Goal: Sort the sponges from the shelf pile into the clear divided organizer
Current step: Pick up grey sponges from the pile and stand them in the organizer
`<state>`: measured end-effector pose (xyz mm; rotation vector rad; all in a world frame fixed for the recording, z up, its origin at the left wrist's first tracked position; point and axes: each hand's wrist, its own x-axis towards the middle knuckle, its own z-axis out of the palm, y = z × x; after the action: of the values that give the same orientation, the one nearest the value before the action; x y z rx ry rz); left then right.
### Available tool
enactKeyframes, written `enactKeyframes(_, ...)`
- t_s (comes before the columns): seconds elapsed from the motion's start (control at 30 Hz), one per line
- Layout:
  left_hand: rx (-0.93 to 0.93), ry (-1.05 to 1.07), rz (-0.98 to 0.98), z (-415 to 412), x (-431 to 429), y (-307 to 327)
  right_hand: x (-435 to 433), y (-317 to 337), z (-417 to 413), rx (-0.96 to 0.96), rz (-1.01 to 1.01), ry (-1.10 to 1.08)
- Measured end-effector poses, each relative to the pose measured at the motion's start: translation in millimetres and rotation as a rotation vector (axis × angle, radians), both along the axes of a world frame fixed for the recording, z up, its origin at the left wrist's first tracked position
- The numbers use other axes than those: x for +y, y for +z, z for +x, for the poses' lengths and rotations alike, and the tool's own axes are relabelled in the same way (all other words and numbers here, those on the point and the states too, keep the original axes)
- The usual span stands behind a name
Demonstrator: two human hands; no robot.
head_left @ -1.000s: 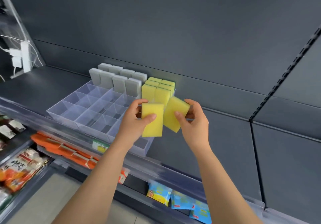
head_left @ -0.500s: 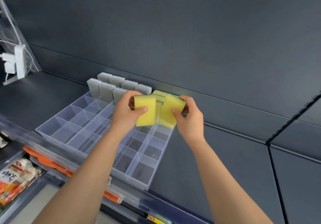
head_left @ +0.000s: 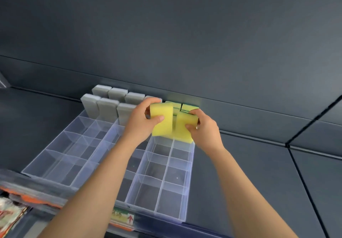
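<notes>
My left hand [head_left: 141, 123] grips a yellow sponge [head_left: 162, 121] upright, thumb across its front face. Beside it, my right hand [head_left: 204, 126] grips a second yellow sponge [head_left: 185, 126], whose lower edge sits at the rim of the back right cells of the clear divided organizer [head_left: 188, 165]. Behind both, more yellow sponges with green backs [head_left: 188, 107] stand in the organizer's back rows. Several grey sponges [head_left: 108, 106] stand upright in the back left cells. The front cells hold nothing.
The organizer lies on a dark grey shelf [head_left: 249, 182] against a dark back panel [head_left: 166, 43]. A price label [head_left: 122, 217] sits on the shelf's front rail. Packaged goods [head_left: 11, 217] show on a lower shelf at the bottom left.
Both hands have carried their yellow sponges back and down, from above the organizer's front to its back right cells. The camera has moved closer and now looks down more.
</notes>
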<state>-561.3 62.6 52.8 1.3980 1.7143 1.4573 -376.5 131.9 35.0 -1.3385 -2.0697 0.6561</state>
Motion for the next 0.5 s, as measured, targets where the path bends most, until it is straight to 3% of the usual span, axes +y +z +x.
enactKeyframes(0.13,0.06,-0.018,-0.022,-2,6,-2,-6,-6,-2,-0.13,0.074,0.033)
enactKeyframes(0.3,0.142,-0.043,-0.039,-1,8,-3,-12,-17,-6,-0.228,0.237,-0.087)
enactKeyframes(0.5,0.258,-0.064,-0.057,0,15,-10,-11,-22,-1,-0.394,0.298,-0.12)
